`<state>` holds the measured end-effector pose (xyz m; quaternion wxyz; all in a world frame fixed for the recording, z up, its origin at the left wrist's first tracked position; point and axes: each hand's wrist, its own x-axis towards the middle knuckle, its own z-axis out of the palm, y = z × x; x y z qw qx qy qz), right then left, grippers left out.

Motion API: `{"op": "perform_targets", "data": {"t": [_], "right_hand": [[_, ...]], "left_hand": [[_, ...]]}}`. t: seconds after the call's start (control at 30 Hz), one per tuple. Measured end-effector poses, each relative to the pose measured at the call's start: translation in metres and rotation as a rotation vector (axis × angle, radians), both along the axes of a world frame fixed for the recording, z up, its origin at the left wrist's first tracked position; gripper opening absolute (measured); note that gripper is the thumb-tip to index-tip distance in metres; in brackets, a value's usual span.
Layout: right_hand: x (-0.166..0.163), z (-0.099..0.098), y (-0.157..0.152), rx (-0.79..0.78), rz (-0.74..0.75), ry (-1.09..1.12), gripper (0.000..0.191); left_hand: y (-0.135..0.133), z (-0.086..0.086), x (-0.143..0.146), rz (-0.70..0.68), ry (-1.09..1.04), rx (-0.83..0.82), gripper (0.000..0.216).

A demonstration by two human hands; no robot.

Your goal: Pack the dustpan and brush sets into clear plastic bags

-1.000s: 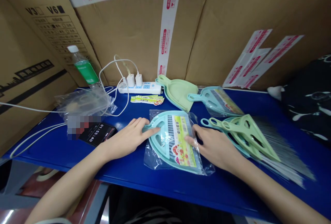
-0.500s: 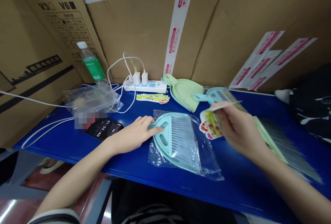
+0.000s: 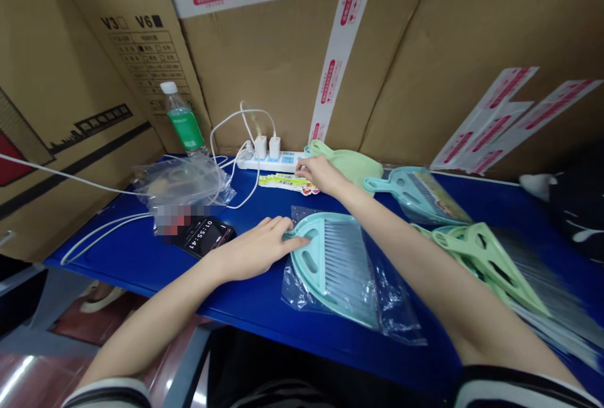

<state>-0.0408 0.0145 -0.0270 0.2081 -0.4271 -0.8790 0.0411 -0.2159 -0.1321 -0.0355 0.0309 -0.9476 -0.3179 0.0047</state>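
Note:
A light-blue dustpan and brush set (image 3: 315, 260) lies in a clear plastic bag (image 3: 401, 307) at the front of the blue table. My left hand (image 3: 267, 246) grips the set's handle end, with the thumb over the pan. My right hand (image 3: 321, 174) reaches across to the back, its fingers curled together at the right end of a small pile of printed card labels (image 3: 285, 183). Whether a label is still between those fingers is hidden. Just behind that hand is a green dustpan (image 3: 358, 166), partly covered by it.
A white power strip (image 3: 245, 161) with chargers and cables stands at the back. Left are a water bottle (image 3: 186, 125), plastic bags (image 3: 182, 181) and a phone (image 3: 207, 237). On the right lie a blue brush set (image 3: 406, 191) and several green brushes (image 3: 500, 263). Cardboard (image 3: 264, 68) walls the back.
My right hand has moved left, from the right side with a card label in it to the label pile at the back. My left hand stays on the dustpan set. The view has shifted slightly.

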Motion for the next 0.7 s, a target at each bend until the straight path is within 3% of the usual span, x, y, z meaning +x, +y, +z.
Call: {"op": "perform_targets", "data": {"t": [0.13, 0.27, 0.43, 0.57, 0.7], "right_hand": [[0.004, 0.007, -0.015, 0.09, 0.005, 0.005, 0.017], [0.034, 0.008, -0.056, 0.104, 0.016, 0.059, 0.019], [0.09, -0.012, -0.112, -0.189, -0.068, 0.298, 0.009], [0.109, -0.017, -0.132, -0.556, -0.114, 0.514, 0.042], [0.106, -0.016, -0.131, -0.762, -0.081, 0.729, 0.07]], "left_hand": [[-0.001, 0.0, -0.001, 0.004, -0.005, 0.014, 0.052], [0.0, 0.005, -0.005, 0.023, -0.051, 0.048, 0.056], [0.004, 0.01, -0.01, 0.014, -0.12, 0.065, 0.057], [0.007, 0.01, -0.011, 0.047, -0.123, 0.058, 0.059], [0.009, 0.009, -0.01, 0.059, -0.14, 0.079, 0.054]]}}
